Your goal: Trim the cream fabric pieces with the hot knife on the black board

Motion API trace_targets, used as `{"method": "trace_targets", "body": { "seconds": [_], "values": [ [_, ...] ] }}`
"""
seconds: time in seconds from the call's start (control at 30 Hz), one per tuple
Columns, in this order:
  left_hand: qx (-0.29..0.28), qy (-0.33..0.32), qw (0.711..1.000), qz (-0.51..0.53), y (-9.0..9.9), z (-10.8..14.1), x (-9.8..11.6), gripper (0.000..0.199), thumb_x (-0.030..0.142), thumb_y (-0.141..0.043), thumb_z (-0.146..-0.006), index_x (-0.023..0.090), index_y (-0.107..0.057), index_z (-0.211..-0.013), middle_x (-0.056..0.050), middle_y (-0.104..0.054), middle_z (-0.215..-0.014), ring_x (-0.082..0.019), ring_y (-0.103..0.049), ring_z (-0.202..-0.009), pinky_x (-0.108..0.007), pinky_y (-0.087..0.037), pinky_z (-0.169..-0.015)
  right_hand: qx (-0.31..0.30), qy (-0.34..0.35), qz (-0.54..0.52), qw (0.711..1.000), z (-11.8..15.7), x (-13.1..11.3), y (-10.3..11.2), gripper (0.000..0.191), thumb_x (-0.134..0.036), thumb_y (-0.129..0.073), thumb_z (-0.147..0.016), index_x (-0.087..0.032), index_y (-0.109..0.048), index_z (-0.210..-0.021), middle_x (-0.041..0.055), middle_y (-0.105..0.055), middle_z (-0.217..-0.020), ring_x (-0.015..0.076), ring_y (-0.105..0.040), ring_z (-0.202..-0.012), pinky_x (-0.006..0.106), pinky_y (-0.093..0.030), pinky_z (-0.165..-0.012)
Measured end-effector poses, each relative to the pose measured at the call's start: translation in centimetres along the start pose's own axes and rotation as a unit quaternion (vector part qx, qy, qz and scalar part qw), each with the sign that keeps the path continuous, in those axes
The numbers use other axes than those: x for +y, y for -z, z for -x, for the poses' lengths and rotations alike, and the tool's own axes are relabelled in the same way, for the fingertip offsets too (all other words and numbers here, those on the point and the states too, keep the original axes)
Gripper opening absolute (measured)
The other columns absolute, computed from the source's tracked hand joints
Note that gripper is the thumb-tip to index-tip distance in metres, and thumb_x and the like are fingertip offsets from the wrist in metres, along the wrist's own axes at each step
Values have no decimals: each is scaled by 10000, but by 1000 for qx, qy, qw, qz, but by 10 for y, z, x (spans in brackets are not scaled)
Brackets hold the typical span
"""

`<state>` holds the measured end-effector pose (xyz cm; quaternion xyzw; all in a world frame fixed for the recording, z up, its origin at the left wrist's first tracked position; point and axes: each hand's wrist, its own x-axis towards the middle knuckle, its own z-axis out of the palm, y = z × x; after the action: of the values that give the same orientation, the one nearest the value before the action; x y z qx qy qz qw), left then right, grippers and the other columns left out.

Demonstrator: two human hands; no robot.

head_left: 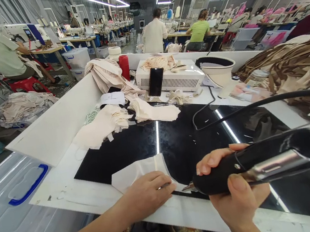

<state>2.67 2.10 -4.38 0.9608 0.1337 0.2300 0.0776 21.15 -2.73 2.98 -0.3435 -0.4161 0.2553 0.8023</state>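
Note:
A pale fabric piece (140,170) lies at the front edge of a glossy black panel (177,140). My left hand (148,194) rests on its lower part, fingers close together, with a small metal item showing between them; whatever else they grip is hidden. My right hand (235,189) is wrapped round a black corded hand tool (286,153). The tool's metal tip points left, at the lower right corner of the fabric, just right of my left fingertips.
Behind the panel are cream fabric stacks (154,110), a phone (156,81) leaning on a white box (172,75), and a red spool (124,67). A black cable (260,104) loops at right. Brown and cream strips (288,62) are heaped far right. People sit beyond.

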Motion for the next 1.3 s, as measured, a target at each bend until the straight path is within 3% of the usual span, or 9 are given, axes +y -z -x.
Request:
{"method": "trace_targets", "body": {
  "seconds": [0.43,0.7,1.07,1.3],
  "values": [
    [20,-3,1000,-12,1,0,2,177,151,-535,-1061,110,-626,-1208,-100,-697,-1066,-203,-660,-1064,-348,-595,-999,-20,0,26,999,4,4,2,314,-291,-766,-872,-264,-634,-1156,-28,-666,-778,154,-618,-618,332,-568,-559],
    [31,-4,1000,-6,1,-1,2,177,138,-547,-1056,100,-632,-1207,-102,-695,-1072,-204,-661,-1070,-335,-587,-1016,24,8,20,999,1,-2,6,392,-351,-828,-796,-240,-642,-1122,-28,-658,-759,156,-596,-602,304,-540,-519],
    [37,4,999,13,4,-1,2,173,153,-533,-1063,104,-643,-1188,-99,-693,-1074,-217,-666,-1067,-349,-600,-992,-2,0,27,1000,1,1,12,344,-285,-784,-846,-256,-640,-1157,-23,-669,-787,153,-620,-630,319,-566,-558],
    [59,18,998,-20,19,3,-21,212,186,-476,-1100,130,-664,-1180,-93,-734,-1185,-211,-692,-1127,-381,-583,-1054,18,19,42,999,-19,12,23,368,-268,-799,-818,-252,-632,-1146,-28,-683,-785,151,-623,-607,331,-559,-565]
  ]
}}
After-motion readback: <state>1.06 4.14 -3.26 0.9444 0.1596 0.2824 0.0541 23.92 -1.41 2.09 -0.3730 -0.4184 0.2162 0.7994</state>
